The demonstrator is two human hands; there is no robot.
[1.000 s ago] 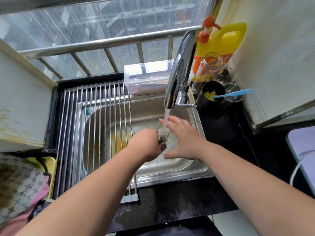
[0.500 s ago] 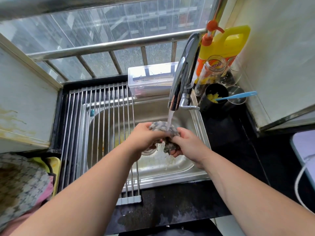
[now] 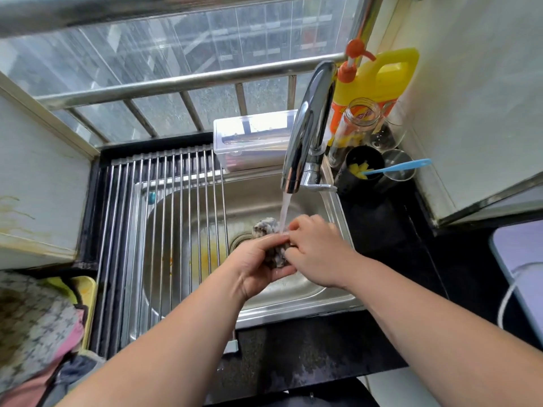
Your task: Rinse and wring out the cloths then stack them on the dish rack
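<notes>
Both hands' fingers were curled round the bunched cloth, left hand beneath, right hand on its right; the dish rack lay left, nearer the left hand.

head view, steeply down, near sink

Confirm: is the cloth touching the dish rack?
Apart. Head view: left hand and right hand hold the cloth; bare sink shows between it and the dish rack.

Dish rack covers the sink's left; faucet overhangs its seemingly open right.
</notes>
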